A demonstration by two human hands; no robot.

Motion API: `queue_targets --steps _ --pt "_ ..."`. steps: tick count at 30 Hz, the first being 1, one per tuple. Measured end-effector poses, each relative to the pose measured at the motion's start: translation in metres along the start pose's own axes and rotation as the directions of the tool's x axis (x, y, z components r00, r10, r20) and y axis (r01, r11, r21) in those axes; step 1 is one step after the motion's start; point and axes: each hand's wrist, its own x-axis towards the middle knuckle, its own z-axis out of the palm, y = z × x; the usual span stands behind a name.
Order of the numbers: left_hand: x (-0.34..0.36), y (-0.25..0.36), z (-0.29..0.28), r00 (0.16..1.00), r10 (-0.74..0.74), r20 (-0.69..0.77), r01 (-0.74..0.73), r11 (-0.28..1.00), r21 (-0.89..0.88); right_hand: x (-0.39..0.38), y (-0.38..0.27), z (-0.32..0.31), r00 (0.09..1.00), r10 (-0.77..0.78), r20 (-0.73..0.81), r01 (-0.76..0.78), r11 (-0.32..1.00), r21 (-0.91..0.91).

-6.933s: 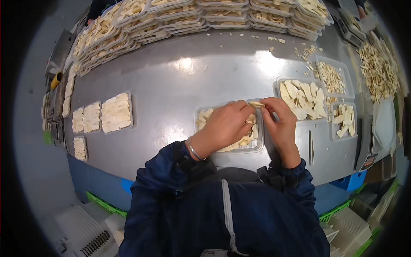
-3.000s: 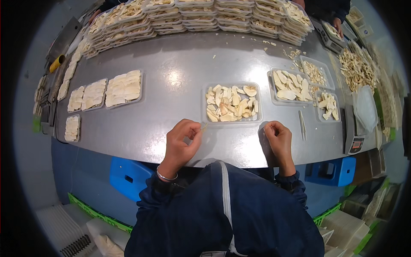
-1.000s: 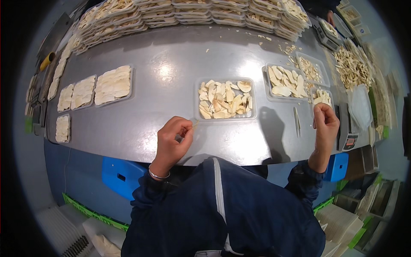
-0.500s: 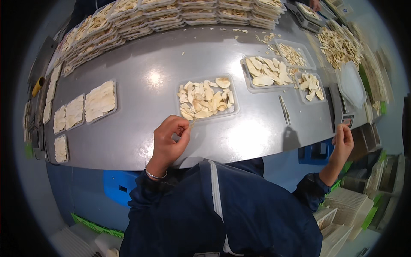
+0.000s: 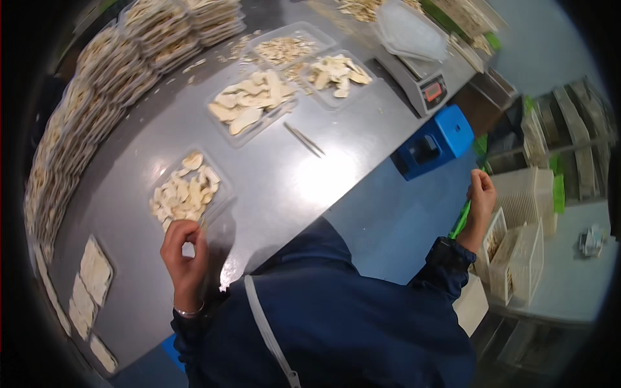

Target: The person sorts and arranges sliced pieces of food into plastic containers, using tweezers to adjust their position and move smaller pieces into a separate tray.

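The work in hand looked like filling clear trays with pale sliced pieces, and at this moment it seemed paused between trays: the person had turned to their right, away from the bench (image 5: 304, 187). The left hand (image 5: 184, 249) rested at the bench's near edge, just beside the near end of a clear tray of slices (image 5: 186, 192), its fingers (image 5: 194, 231) curled in with thumb and forefinger pinched together; whether a small sliver lay in that pinch could not be told. The right hand (image 5: 481, 199) was off the bench altogether, beyond its right end, raised by a stack of empty white trays (image 5: 525, 200), its fingers closed into a loose fist against a green rim; it was not clear whether they held anything. By my judgement the next move called for taking one empty tray off that stack cleanly, without dragging its neighbours, and bringing it back to the near edge. Farther along the bench sat a larger tray of slices (image 5: 249, 107), tweezers (image 5: 304, 140) lying beside it, and a scale (image 5: 420, 81) at the right end.
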Motion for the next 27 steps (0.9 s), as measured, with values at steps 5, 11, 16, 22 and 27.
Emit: queue_targets --steps 5,11,16,22,27 --pt "0.002 0.001 0.003 0.999 -0.032 0.04 0.03 0.999 0.042 0.03 -0.01 -0.035 0.99 -0.065 0.127 0.081 0.989 -0.122" --pt "0.005 0.0 -0.002 0.999 -0.042 0.007 0.042 0.999 0.018 0.108 -0.138 -0.025 0.855 -0.24 0.46 0.427 0.827 -0.364" --pt "0.004 0.004 -0.001 1.0 0.027 -0.015 -0.027 0.999 0.026 0.199 -0.213 -0.012 0.663 -0.437 0.608 0.728 0.566 -0.387" --pt "-0.015 -0.006 -0.025 0.996 -0.026 -0.085 0.03 0.998 0.053 0.132 -0.344 0.05 0.62 -0.494 0.609 0.761 0.568 -0.314" --pt "-0.021 0.001 -0.031 0.993 0.006 -0.121 0.0 0.999 0.046 0.113 -0.379 0.074 0.583 -0.53 0.616 0.796 0.525 -0.302"
